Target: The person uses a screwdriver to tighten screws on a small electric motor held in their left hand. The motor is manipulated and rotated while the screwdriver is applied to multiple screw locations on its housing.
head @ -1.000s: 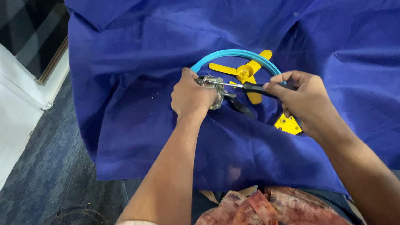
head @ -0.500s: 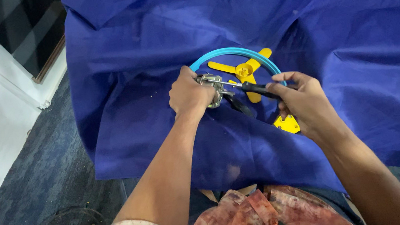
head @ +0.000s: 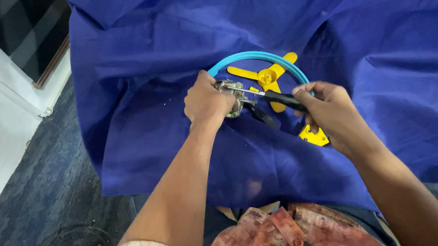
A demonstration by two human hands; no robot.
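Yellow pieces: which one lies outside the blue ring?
The flat yellow piece under the right hand, nearest the person. The yellow propeller sits inside the blue ring.

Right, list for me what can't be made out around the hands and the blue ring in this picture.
Head view, the only one:
- Metal part: mostly covered by the left hand; its shape is unclear.
- Screwdriver: handle end wrapped in the right hand; the tip meets the metal part, too small to tell how.
- Blue ring: near side hidden behind both hands.
- Yellow piece: partly under the right hand.
- What lies beneath the blue cloth: covered.
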